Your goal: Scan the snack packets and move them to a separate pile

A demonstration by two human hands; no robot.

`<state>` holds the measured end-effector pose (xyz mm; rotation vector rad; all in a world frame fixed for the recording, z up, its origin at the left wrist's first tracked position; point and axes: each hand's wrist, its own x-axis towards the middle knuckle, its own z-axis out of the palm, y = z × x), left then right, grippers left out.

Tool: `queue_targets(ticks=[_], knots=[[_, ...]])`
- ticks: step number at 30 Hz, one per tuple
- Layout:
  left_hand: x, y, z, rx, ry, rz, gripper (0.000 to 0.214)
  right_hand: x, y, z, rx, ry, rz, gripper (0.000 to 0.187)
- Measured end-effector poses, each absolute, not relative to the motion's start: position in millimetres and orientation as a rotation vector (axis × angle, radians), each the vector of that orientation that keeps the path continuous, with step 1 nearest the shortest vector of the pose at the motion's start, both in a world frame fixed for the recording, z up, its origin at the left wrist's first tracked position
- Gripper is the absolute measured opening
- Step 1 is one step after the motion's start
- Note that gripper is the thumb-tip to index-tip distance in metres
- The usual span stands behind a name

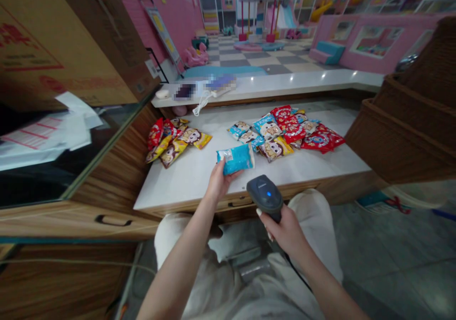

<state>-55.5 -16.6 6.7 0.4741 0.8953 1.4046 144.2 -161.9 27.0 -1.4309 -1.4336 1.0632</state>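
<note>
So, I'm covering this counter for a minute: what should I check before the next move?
1. Blue packet held in the left hand: ok, it sits firmly in the fingers.
2. Barcode scanner gripped in the right hand: ok, its blue light is lit.
3. Barcode showing on the blue packet: cannot tell, none is readable from this view.
4. Scanner cable running free: cannot tell, it drops out of sight beside the right forearm.
5. Snack packets lying separately on the white counter: not ok, they overlap in two piles.
</note>
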Motion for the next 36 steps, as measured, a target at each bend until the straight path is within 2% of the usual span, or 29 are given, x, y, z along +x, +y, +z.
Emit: queue_targets(ticks=[10, 18, 31, 36], knots=[[-54.2, -12.3, -12.3, 0.607, 0.961, 1.461, 0.047, 131.5, -151.2, 42.1, -1.409, -1.447, 1.075, 0.021], [-54.1, -10.4, -15.3, 0.628, 0.986, 1.460, 0.043, 129.8, -149.5, 43.0, -1.387, -1.464, 1.071, 0.022], [-52.7, -11.1, -15.0, 0.656, 0.932, 1.438, 0.050, 130.2, -151.8, 41.3, -1.396, -1.456, 1.082, 0.023], [-53.5, -11.3, -12.6, 0.634, 0.982, 1.444, 0.043, 131.0, -152.7, 42.5, -1.389, -1.455, 1.081, 0.023]])
